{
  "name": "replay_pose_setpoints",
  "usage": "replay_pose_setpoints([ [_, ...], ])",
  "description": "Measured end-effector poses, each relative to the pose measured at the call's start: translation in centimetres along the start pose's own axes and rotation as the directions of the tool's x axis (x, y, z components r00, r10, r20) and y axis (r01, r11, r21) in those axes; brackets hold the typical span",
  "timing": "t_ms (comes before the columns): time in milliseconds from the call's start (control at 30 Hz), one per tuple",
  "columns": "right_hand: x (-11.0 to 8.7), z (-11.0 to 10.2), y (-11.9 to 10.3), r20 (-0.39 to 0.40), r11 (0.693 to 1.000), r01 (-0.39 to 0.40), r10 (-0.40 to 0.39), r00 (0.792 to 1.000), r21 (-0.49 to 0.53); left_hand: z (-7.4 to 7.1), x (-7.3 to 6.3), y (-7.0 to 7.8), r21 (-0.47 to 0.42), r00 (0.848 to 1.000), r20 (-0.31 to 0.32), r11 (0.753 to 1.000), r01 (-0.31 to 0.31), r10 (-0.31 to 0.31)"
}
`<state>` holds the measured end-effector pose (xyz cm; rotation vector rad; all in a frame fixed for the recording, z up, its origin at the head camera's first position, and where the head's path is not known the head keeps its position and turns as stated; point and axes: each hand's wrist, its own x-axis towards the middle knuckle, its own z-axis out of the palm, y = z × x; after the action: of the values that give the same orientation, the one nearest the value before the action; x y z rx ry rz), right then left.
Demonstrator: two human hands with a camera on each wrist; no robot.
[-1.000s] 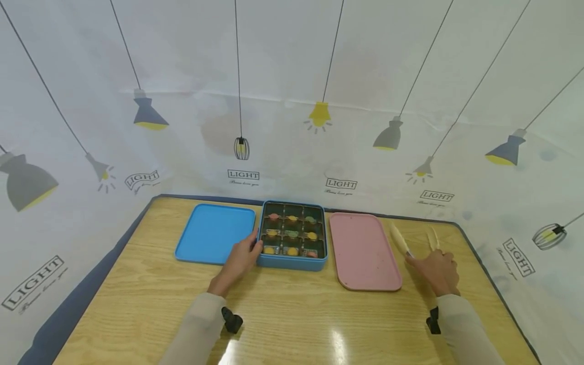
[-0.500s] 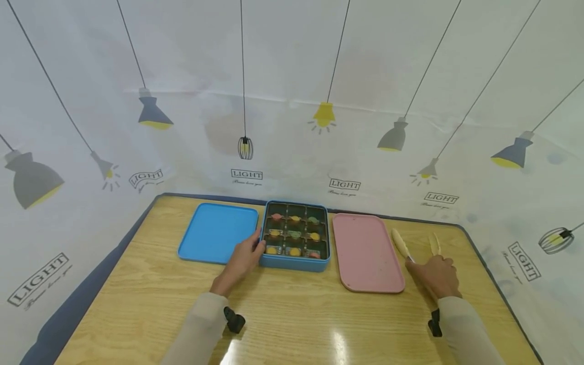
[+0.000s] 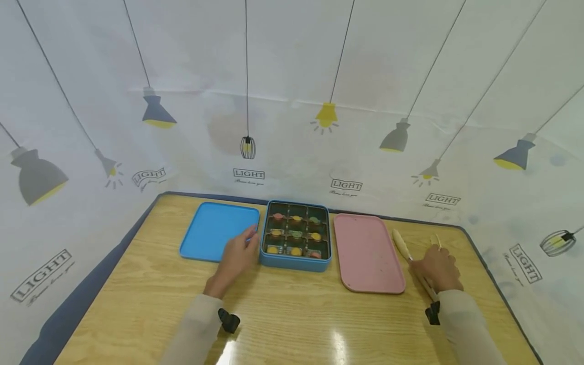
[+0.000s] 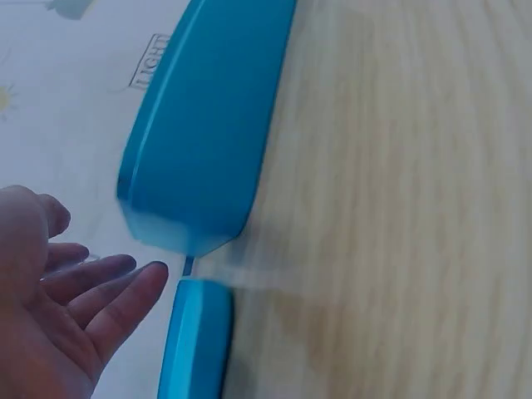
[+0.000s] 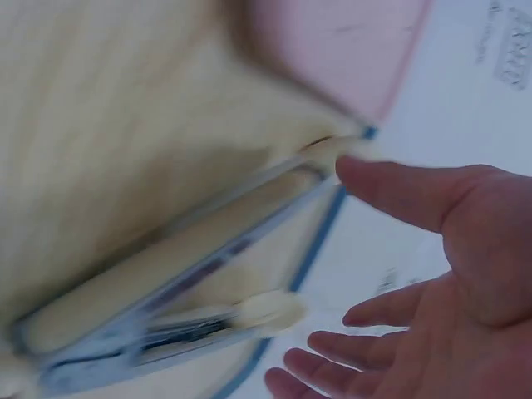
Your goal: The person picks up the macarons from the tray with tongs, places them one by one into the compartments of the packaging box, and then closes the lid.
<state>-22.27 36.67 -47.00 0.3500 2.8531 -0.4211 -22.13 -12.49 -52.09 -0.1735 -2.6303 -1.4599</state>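
My left hand [image 3: 238, 256] is at the left side of a blue box [image 3: 295, 261], over the edge of a flat blue lid [image 3: 218, 228]. In the left wrist view its fingers are spread, holding nothing, beside the box wall [image 4: 208, 116]. Dark compartments in the box hold several small round red, yellow and green pieces. Over on the right, tongs [image 3: 401, 246] with cream-coloured tips lie spread apart on the table. Above them is my right hand [image 3: 439, 266]. The right wrist view shows its fingers extended, with the thumb tip near one arm of the tongs [image 5: 174, 258].
A pink tray [image 3: 368, 253] lies between the box and the tongs. The wooden table [image 3: 292, 314] ends at the back against a white wall cloth [image 3: 283, 126] printed with lamps.
My left hand has come away from the box's side, moving slightly left. My right hand has shifted a little on the tongs' spot, now showing more of their near arm. The view has drifted slightly.
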Motion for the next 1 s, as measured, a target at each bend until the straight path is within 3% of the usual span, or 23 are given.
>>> replay_pose_setpoints([
  [133,0.3,-0.1,-2.7,-0.135,0.994,0.094,-0.085,0.987,0.058,-1.9,0.0,-0.2,0.005,0.997,-0.081,1.000,0.000,0.001],
  [267,0.4,0.4,-6.0,-0.300,0.950,0.282,-0.233,0.925,0.131,-3.9,0.1,-1.0,-0.004,0.988,-0.148,0.999,0.051,-0.051],
  [367,-0.1,0.9,-9.0,-0.348,0.901,0.392,-0.314,0.883,0.183,-5.4,0.2,-1.7,-0.041,0.974,-0.193,0.993,0.115,-0.121],
  [500,-1.4,1.8,-13.7,-0.339,0.825,0.484,-0.385,0.859,0.290,-7.3,0.3,-2.5,-0.062,0.957,-0.223,0.982,0.176,-0.186],
  [700,-3.8,3.6,-20.6,-0.263,0.665,0.591,-0.534,0.804,0.456,-9.1,0.5,-3.6,0.010,0.959,-0.189,0.976,0.218,-0.212],
  [800,-5.1,4.8,-23.6,-0.213,0.625,0.597,-0.580,0.787,0.504,-9.8,0.5,-3.9,0.051,0.958,-0.161,0.967,0.250,-0.239],
  [1000,-7.2,7.1,-28.8,-0.087,0.535,0.570,-0.678,0.730,0.623,-10.8,0.4,-4.5,0.103,0.946,-0.129,0.945,0.311,-0.297],
])
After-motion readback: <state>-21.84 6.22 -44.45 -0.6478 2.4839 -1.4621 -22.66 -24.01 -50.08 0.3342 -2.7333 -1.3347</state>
